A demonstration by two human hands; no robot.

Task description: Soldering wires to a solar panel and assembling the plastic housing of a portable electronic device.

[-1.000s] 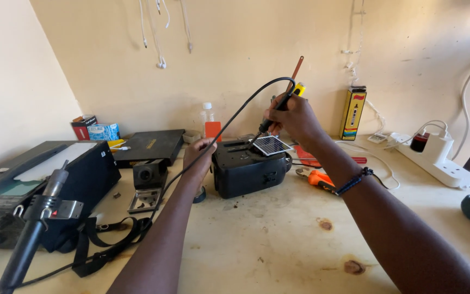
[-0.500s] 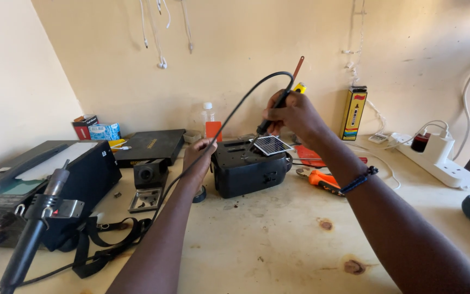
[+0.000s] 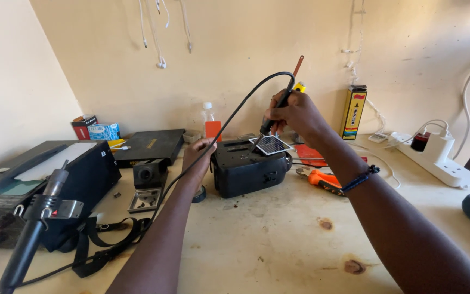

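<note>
Pale plywood makes up the workbench [image 3: 278, 239], set against cream walls from which white earphone cords [image 3: 161, 32] hang. Near the middle of it sits a black box-shaped device [image 3: 246, 169], and everything else is easiest placed from that.

Her or his right hand [image 3: 295, 111] hovers above the device, fingers clenched around the dark grip of a soldering iron [image 3: 276, 109]. The iron tilts down so its tip meets the near edge of a small solar panel [image 3: 270, 145] lying on the device's top right corner. A black cable [image 3: 213, 136] arcs from the iron's upper end down to the left, crossing over the left forearm. The left hand [image 3: 198, 158] rests against the device's left end, fingers curled loosely on its top edge; whether it truly grips I cannot tell.

In front of the device the bench is bare wood with a few dark knots, open right to the near edge. Behind it, little room remains before the wall.

Left of the device stand a small black camera-like block [image 3: 149, 175] over a metal plate [image 3: 145, 200], a black case [image 3: 77, 185] with straps, and a hot-air wand [image 3: 33, 234] in its holder. Right of the device lie orange-handled pliers [image 3: 322, 178], a red sheet [image 3: 310, 155], a yellow-and-black box [image 3: 353, 111] upright by the wall, and a white power strip [image 3: 436, 160] with plugs. A clear bottle [image 3: 208, 115] stands behind.
</note>
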